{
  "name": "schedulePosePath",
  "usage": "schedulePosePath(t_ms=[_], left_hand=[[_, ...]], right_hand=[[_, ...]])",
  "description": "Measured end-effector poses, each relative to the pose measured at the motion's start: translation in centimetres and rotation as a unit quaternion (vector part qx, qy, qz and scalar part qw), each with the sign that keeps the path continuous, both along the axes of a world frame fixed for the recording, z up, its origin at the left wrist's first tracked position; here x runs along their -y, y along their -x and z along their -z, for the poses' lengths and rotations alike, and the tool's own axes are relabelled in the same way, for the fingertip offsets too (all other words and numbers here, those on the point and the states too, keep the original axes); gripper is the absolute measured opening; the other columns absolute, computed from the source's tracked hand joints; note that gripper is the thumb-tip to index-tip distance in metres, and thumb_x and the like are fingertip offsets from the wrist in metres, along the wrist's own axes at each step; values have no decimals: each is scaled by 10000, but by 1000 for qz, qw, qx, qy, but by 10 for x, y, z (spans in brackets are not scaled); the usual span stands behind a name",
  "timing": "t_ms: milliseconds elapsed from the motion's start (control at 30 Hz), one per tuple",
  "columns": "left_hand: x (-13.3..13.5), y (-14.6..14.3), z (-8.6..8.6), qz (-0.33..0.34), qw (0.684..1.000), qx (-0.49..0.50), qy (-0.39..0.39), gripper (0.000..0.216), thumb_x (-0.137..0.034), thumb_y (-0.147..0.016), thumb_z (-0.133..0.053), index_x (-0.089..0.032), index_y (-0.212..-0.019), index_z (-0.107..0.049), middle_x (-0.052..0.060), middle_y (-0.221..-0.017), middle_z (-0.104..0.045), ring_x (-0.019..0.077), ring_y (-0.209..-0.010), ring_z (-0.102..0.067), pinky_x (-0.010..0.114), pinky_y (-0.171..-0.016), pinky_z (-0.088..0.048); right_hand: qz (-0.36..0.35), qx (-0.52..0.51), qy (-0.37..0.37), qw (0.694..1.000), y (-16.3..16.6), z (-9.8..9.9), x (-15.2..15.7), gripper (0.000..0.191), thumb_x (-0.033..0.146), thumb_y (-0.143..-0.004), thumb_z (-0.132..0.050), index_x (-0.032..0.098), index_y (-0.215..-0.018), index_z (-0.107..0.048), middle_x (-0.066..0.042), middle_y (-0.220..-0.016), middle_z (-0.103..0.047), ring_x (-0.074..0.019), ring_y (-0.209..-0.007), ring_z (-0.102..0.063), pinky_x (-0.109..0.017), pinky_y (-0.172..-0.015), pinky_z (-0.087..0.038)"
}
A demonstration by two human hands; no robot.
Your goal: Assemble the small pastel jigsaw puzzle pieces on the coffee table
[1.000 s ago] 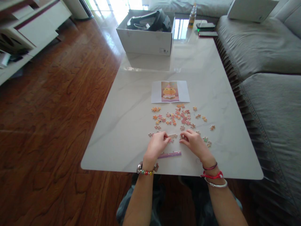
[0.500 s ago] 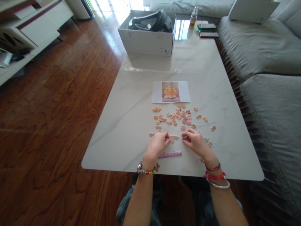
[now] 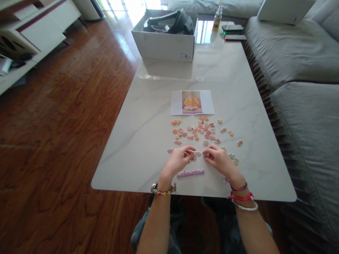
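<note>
My right hand (image 3: pixel 215 155) pinches a small pale jigsaw piece (image 3: pixel 205 155) between thumb and fingers, just above the table. Close to its left lies a short row of joined pale jigsaw pieces (image 3: pixel 197 154). My left hand (image 3: pixel 181 157) curls around the near left end of that row, thumb and fingertips on the pieces; its palm side is partly hidden. Nearer to me, a joined purple jigsaw strip (image 3: pixel 190 173) lies flat. Loose orange and pink jigsaw pieces (image 3: pixel 208 132) are scattered beyond my hands, with pale green ones (image 3: pixel 232 156) beside my right hand.
Past the pieces lies a folded sheet with a printed picture (image 3: pixel 191 102). Farther back on the marble-patterned table (image 3: pixel 127 141) stand a white box (image 3: pixel 164 46) with a headset in it, a bottle (image 3: pixel 217 17) and phones (image 3: pixel 233 29). A grey sofa (image 3: pixel 304 106) runs along the right.
My left fingers have spread slightly and shifted right over the joined pieces. My right hand, still pinching its piece, has moved slightly left. The purple strip shows more fully.
</note>
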State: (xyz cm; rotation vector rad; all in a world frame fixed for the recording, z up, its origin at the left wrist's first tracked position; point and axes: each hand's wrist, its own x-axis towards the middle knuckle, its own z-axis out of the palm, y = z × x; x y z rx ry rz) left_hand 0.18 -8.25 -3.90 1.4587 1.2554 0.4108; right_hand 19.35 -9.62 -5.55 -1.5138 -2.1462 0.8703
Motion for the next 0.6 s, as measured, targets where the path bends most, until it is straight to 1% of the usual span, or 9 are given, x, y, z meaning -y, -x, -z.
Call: schedulePosePath(t_ms=[167, 267, 400, 467, 600], left_hand=[[1, -4, 0, 2, 998, -33, -44, 114, -185, -726, -490, -176, -808, -569, -1, -729, -634, 92, -667, -569, 198, -624, -437], [-1, -2, -1, -5, 997, -59, -53, 99, -179, -725, -474, -177, -781, -555, -7, -699, -623, 90, -648, -555, 200, -621, -426], [-1, 1, 3, -6, 993, -100, -60, 95, -190, -717, -468, -179, -764, -550, -6, -687, -612, 97, -645, -543, 207, -611, -416], [-1, 1, 5, -5, 992, -110, -65, 104, -194, -718, -464, -179, -771, -552, -4, -702, -612, 100, -654, -541, 210, -617, -415], [-2, 0, 8, -1, 991, -113, -69, 112, -191, -716, -461, -175, -778, -553, -1, -720, -613, 105, -669, -541, 218, -635, -418]], right_hand=[[-3, 24, 3, 1000, 1, -1, 0, 135, 123, -709, -550, 175, -831, -577, -11, -765, -531, -104, -624, -508, -235, -620, -426], [7, 58, 4, 998, -1, 0, 0, 96, 162, -689, -599, 173, -778, -563, -4, -725, -525, -118, -629, -503, -244, -608, -411], [13, 98, 2, 995, -1, 1, 1, 143, 229, -661, -653, 171, -709, -531, -7, -702, -527, -132, -627, -496, -256, -589, -391], [3, 102, 0, 995, 3, 0, 2, 144, 231, -665, -652, 172, -708, -527, -9, -703, -529, -133, -628, -494, -257, -594, -389], [-34, 79, 1, 996, 10, -1, 2, 95, 181, -700, -605, 169, -770, -543, -21, -760, -535, -121, -644, -498, -249, -623, -401]])
